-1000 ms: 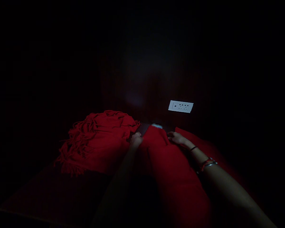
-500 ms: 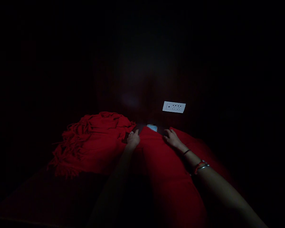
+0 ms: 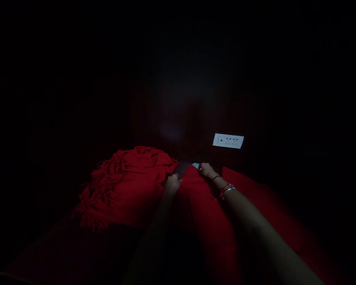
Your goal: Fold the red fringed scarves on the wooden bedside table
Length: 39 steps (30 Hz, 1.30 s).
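My right hand [image 3: 207,170] is closed at the far end of a red cloth [image 3: 209,213], its fingers on a small pale blue, flat item [image 3: 196,165]. The kind of this item cannot be made out, and my fingers hide part of it. My left hand [image 3: 173,183] has curled fingers and rests between the middle red cloth and a bunched red fringed scarf [image 3: 136,178]. What its fingers hold, if anything, is hidden. Bracelets circle my right wrist.
A white wall socket panel [image 3: 228,141] is beyond my right hand. More red cloth [image 3: 255,190] spreads to the right. The scarf's fringe hangs at the left, above a dark surface with a faint front edge [image 3: 14,276]. Deep darkness surrounds everything.
My right hand has moved left onto the pale blue item, covering part of it. My left hand stays beside the scarf, its fingers more curled. The view has shifted slightly.
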Tool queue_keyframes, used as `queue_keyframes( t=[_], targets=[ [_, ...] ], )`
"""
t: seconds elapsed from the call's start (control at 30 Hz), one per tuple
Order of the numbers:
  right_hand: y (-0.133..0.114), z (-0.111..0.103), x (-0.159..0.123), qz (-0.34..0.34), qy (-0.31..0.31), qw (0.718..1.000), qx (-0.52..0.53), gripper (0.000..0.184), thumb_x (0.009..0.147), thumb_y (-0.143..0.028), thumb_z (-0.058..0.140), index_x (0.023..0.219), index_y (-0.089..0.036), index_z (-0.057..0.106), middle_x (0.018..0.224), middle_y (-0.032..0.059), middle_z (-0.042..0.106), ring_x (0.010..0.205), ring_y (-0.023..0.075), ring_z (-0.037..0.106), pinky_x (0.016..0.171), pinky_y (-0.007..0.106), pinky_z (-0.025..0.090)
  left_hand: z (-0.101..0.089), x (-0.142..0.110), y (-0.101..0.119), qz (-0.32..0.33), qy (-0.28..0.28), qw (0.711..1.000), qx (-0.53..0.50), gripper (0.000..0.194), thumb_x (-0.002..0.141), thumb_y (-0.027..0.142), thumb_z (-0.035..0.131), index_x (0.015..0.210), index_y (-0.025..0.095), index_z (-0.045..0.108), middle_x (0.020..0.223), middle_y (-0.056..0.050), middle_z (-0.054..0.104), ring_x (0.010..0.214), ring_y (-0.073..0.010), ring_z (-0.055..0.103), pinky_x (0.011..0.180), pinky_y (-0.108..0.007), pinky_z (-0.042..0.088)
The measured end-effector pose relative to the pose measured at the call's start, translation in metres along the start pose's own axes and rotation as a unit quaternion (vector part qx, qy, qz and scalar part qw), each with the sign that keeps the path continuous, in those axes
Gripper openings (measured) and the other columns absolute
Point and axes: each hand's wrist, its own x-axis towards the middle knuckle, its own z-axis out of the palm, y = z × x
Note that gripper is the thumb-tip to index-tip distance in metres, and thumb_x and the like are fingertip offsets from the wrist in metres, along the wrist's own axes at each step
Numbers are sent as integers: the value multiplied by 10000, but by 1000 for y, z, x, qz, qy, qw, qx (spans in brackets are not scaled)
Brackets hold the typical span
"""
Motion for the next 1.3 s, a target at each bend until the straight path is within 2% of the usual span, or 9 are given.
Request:
queue_keyframes(
  t=[0.2, 0.33, 0.4, 0.5, 0.63, 0.83, 1.0, 1.2, 1.3],
  targets=[
    [-1, 3, -6, -1, 51, 999, -19, 329, 782, -142, 360, 1079, -142, 500, 1063, 140, 544, 958, 214, 516, 753, 291, 403, -6, -7, 4, -24, 34, 999, 8, 272, 800, 213, 386, 1042, 201, 510, 1011, -102, 553, 906, -196, 547, 726, -288, 426],
    [-2, 7, -26, -13, 83, 996, -25, 366, 842, -258, 291, 1173, -163, 418, 1201, 132, 432, 1080, 213, 411, 855, 326, 355, -5, -13, 14, 85, 83, 992, 36, 390, 835, 359, 310, 1192, 233, 406, 1249, -92, 391, 1127, -227, 373, 863, -368, 359],
    [2, 8, -42, -38, 99, 994, -27, 426, 856, -338, 249, 1242, -179, 337, 1289, 113, 338, 1168, 213, 308, 909, 351, 312, 1, -14, 15, 135, 28, 989, 53, 451, 827, 425, 294, 1256, 289, 320, 1368, -26, 220, 1228, -253, 203, 920, -439, 287],
    [12, 10, -67, -70, 43, 996, -29, 550, 835, -484, 206, 1315, -216, 210, 1382, 67, 179, 1254, 240, 123, 959, 440, 230, 10, -13, 10, 120, -72, 987, 83, 480, 832, 443, 237, 1298, 332, 219, 1401, 48, 87, 1263, -275, 45, 963, -492, 177],
    [24, 20, -88, -57, -78, 995, -35, 643, 803, -570, 122, 1344, -224, 89, 1409, 23, 44, 1271, 229, -3, 990, 472, 128, 15, -11, 4, 91, -98, 985, 105, 520, 822, 475, 197, 1317, 321, 156, 1400, 58, 71, 1263, -281, -3, 982, -499, 107],
    [33, 21, -106, -55, -73, 995, -34, 689, 798, -572, 95, 1345, -152, 103, 1403, 45, 67, 1273, 199, 21, 1014, 415, 96, 16, -10, 4, 59, -101, 988, 101, 518, 827, 452, 186, 1322, 304, 152, 1396, 51, 81, 1262, -285, -5, 974, -544, 52],
    [36, 12, -123, -60, -139, 988, -38, 688, 810, -548, 94, 1341, -110, 108, 1395, 75, 103, 1271, 183, 72, 1017, 397, 105, 15, -12, 4, 57, -92, 989, 98, 504, 830, 441, 200, 1314, 303, 191, 1393, 43, 98, 1262, -283, 15, 978, -533, 68],
    [30, 16, -145, -52, -75, 994, -56, 695, 803, -567, 79, 1341, -130, 117, 1395, 93, 106, 1272, 205, 43, 1011, 424, 76, 9, -16, 7, 44, -108, 988, 104, 498, 836, 421, 197, 1319, 299, 171, 1395, 43, 65, 1263, -267, 1, 991, -504, 62],
    [30, 20, -159, -62, -86, 993, -49, 677, 806, -561, 72, 1341, -150, 129, 1397, 94, 89, 1271, 208, 38, 1010, 414, 83, 10, -15, 7, 45, -105, 987, 109, 498, 837, 424, 193, 1319, 299, 171, 1395, 44, 73, 1263, -273, 9, 988, -509, 64]
  ],
)
